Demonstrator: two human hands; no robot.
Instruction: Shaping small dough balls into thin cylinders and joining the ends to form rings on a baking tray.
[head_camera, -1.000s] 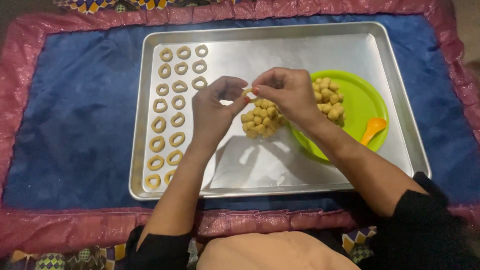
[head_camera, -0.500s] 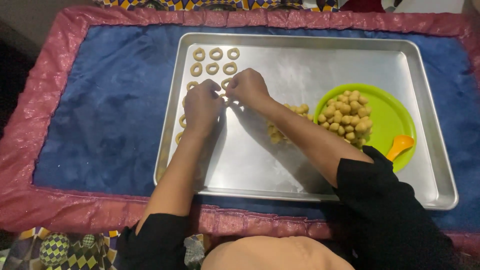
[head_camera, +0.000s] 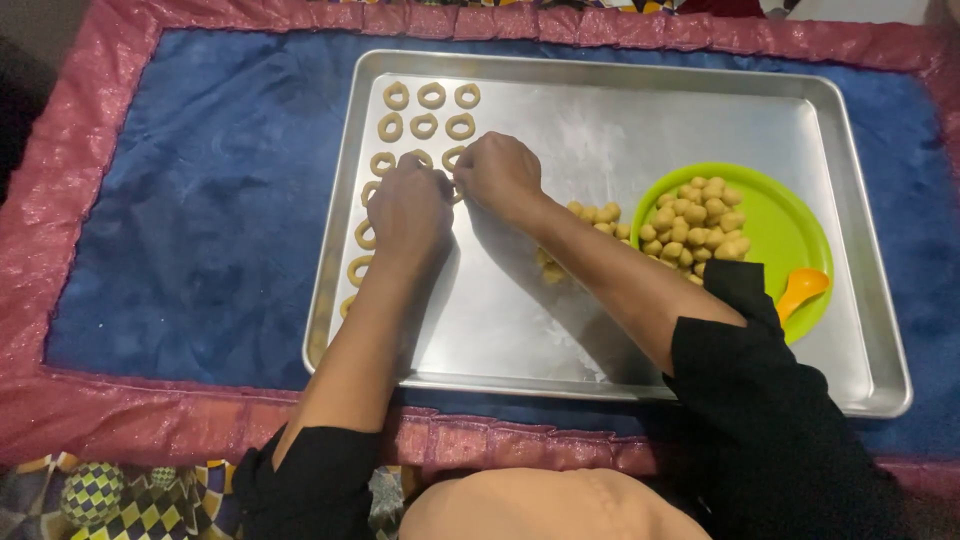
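Your left hand (head_camera: 410, 210) and right hand (head_camera: 497, 175) meet knuckle to knuckle over the left part of the metal baking tray (head_camera: 600, 70), at the third row of dough rings (head_camera: 432, 96). The fingertips of both hands point down and toward each other, meeting near the ring at the right end of that row (head_camera: 455, 160). Your backs of hand cover the contact point, so you cannot tell from this view whether either grip is pinched on dough or merely resting on it; both sets of fingers are curled close, not spread. The rings run in a three-wide column along the tray's left wall, with the column's long axis lying from the far edge toward you. The far rows sit clear beyond your knuckles, while the nearer rings (head_camera: 358, 270) show only at the left of your left wrist. The supply lies the other way: loose dough balls (head_camera: 590, 212) rest on the tray just right of your right forearm, and the heaped green plate (head_camera: 790, 230) with its orange spoon (head_camera: 803, 287) stands farther right. Your right hand is therefore the nearer one to the supply, and your left hand to the ring column. The tray sits on a blue cloth (head_camera: 200, 200) with a red border.
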